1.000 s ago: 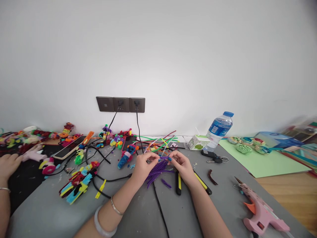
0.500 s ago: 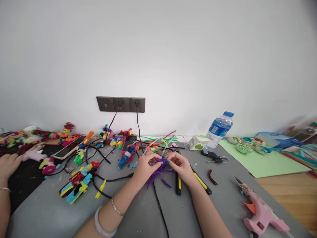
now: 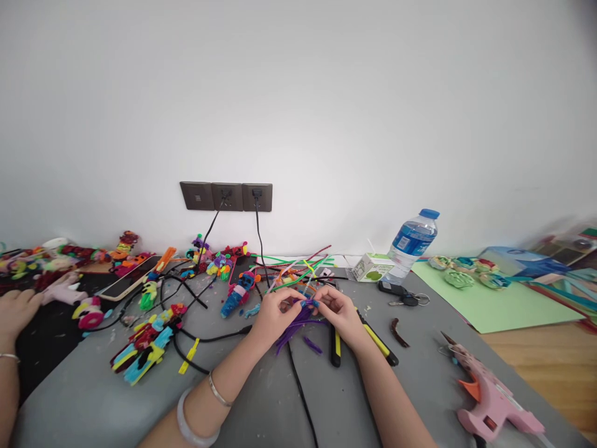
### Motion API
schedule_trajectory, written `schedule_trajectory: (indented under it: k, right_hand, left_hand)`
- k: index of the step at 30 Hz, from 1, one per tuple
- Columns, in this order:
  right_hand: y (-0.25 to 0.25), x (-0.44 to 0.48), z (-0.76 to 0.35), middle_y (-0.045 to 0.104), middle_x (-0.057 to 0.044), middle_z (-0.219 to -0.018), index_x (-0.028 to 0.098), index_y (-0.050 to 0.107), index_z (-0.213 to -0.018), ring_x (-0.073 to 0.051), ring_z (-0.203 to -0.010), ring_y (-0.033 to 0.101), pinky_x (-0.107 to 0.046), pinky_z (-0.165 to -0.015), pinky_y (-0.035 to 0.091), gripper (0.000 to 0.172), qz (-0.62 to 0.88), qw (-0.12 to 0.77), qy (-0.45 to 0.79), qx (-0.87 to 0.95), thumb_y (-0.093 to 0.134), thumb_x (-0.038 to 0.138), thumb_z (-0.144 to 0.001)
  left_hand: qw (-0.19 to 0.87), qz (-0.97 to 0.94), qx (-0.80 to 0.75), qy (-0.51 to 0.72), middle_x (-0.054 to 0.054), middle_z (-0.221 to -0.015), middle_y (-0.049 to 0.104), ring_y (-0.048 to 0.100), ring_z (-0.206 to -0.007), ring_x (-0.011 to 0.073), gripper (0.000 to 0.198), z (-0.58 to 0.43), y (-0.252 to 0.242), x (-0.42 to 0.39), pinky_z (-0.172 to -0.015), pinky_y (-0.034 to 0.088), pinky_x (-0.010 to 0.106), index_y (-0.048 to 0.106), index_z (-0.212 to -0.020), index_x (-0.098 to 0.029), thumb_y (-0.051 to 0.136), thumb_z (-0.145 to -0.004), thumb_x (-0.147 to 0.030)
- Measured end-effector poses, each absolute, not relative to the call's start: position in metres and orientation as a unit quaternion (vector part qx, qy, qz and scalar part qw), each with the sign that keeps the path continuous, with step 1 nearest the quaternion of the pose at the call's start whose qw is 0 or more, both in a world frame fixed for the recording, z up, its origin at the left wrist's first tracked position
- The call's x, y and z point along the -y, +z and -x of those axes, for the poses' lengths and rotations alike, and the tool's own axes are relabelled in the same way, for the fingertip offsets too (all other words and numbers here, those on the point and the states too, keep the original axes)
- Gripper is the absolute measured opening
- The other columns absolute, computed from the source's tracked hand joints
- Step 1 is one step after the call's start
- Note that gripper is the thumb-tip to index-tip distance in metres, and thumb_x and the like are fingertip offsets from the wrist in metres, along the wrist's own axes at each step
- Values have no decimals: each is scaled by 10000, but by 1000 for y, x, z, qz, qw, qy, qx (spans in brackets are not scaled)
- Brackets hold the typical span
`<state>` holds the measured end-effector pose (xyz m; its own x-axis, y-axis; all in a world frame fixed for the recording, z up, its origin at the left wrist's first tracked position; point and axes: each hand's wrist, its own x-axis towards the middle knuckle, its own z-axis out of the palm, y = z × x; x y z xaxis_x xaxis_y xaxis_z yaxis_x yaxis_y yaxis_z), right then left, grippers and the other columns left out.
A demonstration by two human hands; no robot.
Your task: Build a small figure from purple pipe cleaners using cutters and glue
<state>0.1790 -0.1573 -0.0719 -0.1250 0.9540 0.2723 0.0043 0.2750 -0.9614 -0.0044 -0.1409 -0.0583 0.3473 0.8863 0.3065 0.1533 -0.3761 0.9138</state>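
Both hands meet over the middle of the grey table. My left hand (image 3: 278, 312) pinches a purple pipe cleaner (image 3: 305, 303) between thumb and fingers. My right hand (image 3: 338, 311) pinches the same strand from the other side, fingertips nearly touching the left ones. Below them lies a bunch of purple pipe cleaners (image 3: 293, 331), partly hidden by the left hand. A short cut purple piece (image 3: 312, 345) sits apart on the table. Under my right wrist, pliers with black and yellow handles (image 3: 336, 348) are partly covered.
A pink glue gun (image 3: 494, 398) lies at the right front. Behind stand a water bottle (image 3: 413, 242) and a drink carton (image 3: 373, 267), near keys (image 3: 409, 298). Pipe-cleaner figures (image 3: 144, 345) and black cables cover the left. Another person's hand (image 3: 18, 314) rests at far left.
My fingertips have shifted very slightly on the purple pipe cleaner, and the strand between them shows less. Everything else stays in place.
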Motion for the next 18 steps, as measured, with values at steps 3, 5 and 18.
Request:
schedule_trajectory:
  k: [3,5,18]
  right_hand:
    - [-68,158,-178,635,-25,-673,194,602,-806,-162,-614,600,-304,-631,516,327,408,520,451,600,670,514,-815]
    - [-66,159,-178,639,-27,-666,193,608,-804,-163,-611,598,-302,-628,514,337,410,518,453,599,668,524,-812]
    - [-72,155,-180,601,-16,-670,192,641,-746,-149,-602,540,-271,-570,462,323,432,554,385,599,685,508,-792]
  left_hand:
    - [456,-688,-364,432,66,-862,730,681,-785,182,149,4,-58,141,-707,545,260,702,-847,-167,584,-800,-246]
    - [467,-681,-364,431,71,-860,725,678,-776,179,149,4,-59,141,-708,545,260,691,-862,-158,592,-789,-243]
    - [437,-724,-356,398,39,-797,714,665,-731,157,85,2,-57,144,-635,485,235,628,-864,-169,591,-794,-200]
